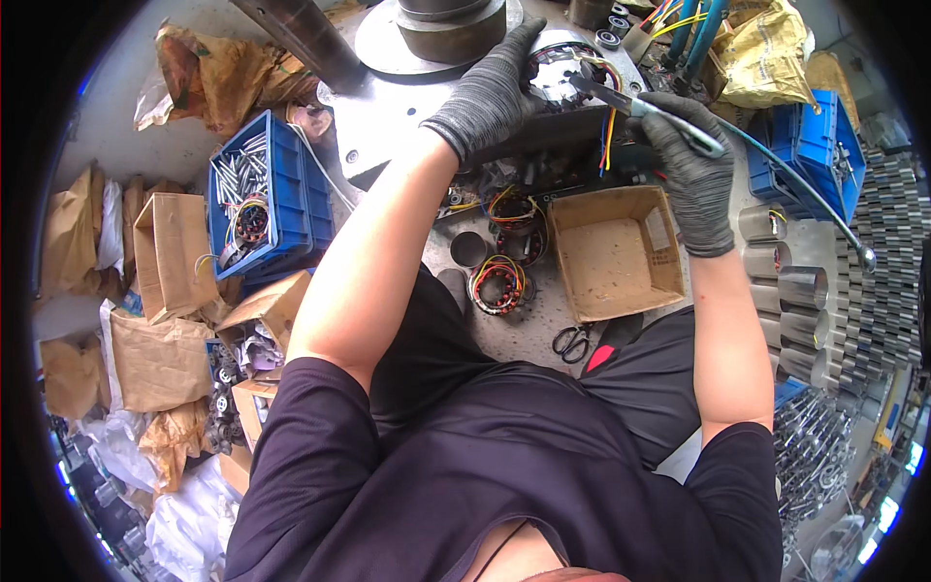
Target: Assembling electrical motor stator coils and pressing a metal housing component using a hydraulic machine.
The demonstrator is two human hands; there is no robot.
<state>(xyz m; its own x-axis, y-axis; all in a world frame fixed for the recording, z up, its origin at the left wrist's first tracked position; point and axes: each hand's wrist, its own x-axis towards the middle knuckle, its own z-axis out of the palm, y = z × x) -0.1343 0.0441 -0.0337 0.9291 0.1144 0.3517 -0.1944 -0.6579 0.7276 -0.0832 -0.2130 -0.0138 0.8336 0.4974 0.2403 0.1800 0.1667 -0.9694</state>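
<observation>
My left hand [487, 95], in a grey knit glove, grips the left side of a round motor stator [555, 80] at the front edge of the press plate. Coloured wires [609, 136] hang down from the stator's right side. My right hand [690, 160], gloved the same way, is closed around a utility knife [684, 126] with a silver-grey handle. The knife points left, and its dark blade reaches the stator's face. Whether the tip touches the stator or only hovers over it is hard to tell.
A metal press plate [383, 126] carries a thick round die [451, 37]. Below are a cardboard box [606, 257], a wired stator [499, 286] and scissors [572, 341]. Blue bins [276, 199] with metal parts stand left. Stacked steel laminations [887, 252] and metal sleeves [803, 288] stand right.
</observation>
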